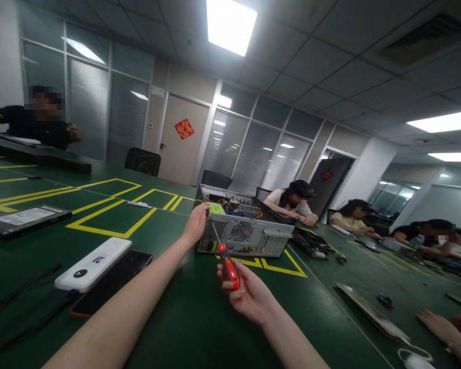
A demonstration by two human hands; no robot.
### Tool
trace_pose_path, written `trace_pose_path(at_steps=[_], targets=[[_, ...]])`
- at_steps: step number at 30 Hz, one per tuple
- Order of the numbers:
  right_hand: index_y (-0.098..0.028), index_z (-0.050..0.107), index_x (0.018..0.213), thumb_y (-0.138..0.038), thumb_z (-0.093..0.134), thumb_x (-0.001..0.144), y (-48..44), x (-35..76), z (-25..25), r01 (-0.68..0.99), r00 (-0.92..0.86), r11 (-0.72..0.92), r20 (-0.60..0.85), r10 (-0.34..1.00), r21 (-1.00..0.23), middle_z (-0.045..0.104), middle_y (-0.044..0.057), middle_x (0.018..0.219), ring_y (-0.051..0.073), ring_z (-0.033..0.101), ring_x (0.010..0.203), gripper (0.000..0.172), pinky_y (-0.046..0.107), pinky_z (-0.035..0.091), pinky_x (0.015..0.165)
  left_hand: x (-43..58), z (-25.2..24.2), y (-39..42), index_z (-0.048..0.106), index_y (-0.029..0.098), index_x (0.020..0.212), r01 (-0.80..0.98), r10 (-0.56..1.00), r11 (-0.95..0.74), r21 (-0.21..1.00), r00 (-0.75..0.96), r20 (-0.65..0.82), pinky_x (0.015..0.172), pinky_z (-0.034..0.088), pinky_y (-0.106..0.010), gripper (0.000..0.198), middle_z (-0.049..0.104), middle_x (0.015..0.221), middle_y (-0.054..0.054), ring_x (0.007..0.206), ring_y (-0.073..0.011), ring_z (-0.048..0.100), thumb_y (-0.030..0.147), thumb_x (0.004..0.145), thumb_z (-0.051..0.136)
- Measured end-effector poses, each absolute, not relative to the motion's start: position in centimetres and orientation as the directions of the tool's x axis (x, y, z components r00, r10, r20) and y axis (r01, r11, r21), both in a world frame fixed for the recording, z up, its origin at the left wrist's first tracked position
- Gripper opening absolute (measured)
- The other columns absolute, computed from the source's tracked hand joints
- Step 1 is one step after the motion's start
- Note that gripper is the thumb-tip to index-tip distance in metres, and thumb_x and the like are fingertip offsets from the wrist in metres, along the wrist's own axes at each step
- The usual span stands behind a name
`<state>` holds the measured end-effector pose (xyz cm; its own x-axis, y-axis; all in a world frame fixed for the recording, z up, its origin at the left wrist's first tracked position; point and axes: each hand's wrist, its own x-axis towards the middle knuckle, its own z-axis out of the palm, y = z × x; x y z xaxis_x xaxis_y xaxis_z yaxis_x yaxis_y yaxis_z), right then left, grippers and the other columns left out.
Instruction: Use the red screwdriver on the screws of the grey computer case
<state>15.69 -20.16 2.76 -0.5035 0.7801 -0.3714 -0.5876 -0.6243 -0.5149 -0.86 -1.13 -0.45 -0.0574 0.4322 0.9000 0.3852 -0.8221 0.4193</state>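
An opened desktop computer case (267, 233) lies on the green table, its vented metal rear panel facing me and wires showing inside. My left hand (195, 225) is closed on its left rear corner, fingertips against a box with a yellow-green label (216, 208), which looks like the power supply. My right hand (249, 292) grips a screwdriver (229, 266) by its red and black handle. Its thin shaft points up and away to the rear panel near that corner; whether the tip sits in a screw is too small to tell.
On the left lie a hard drive (26, 219), a white power bank (94, 264) with a cable, and a dark phone (113, 282). Tools in a black case (315, 243) and another phone (372, 310) are on the right. Co-workers sit around; one's hand (438, 325) rests at right.
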Motion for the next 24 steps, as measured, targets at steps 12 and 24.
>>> trace_pose_path(at_steps=[12,24], targets=[[-0.011,0.054,0.083,-0.025,0.051,0.088,-20.22,15.78,2.41,-0.571,-0.481,-0.578,-0.333,0.811,-0.583,0.052,-0.001,0.063,0.001,0.034,0.044,0.015,0.007,0.023,0.034,-0.95,-0.38,-1.24,0.055,0.019,0.106,0.39,0.445,-0.815,0.428,-0.051,0.894,0.104,0.039,-0.044,0.035,0.058,0.119,-0.01,0.116,-0.0202,0.051,0.032,0.095,0.024],[-0.01,0.056,0.096,-0.035,0.045,0.09,-20.28,15.64,2.68,-0.531,-0.507,-0.593,-0.334,0.795,-0.606,0.055,0.002,0.067,0.001,0.031,0.042,0.029,0.008,0.017,0.033,-0.89,-0.21,-1.3,0.055,0.018,0.104,0.377,0.439,-0.823,0.424,-0.05,0.897,0.103,0.039,-0.043,0.036,0.059,0.117,-0.011,0.114,-0.0199,0.052,0.032,0.095,0.023]])
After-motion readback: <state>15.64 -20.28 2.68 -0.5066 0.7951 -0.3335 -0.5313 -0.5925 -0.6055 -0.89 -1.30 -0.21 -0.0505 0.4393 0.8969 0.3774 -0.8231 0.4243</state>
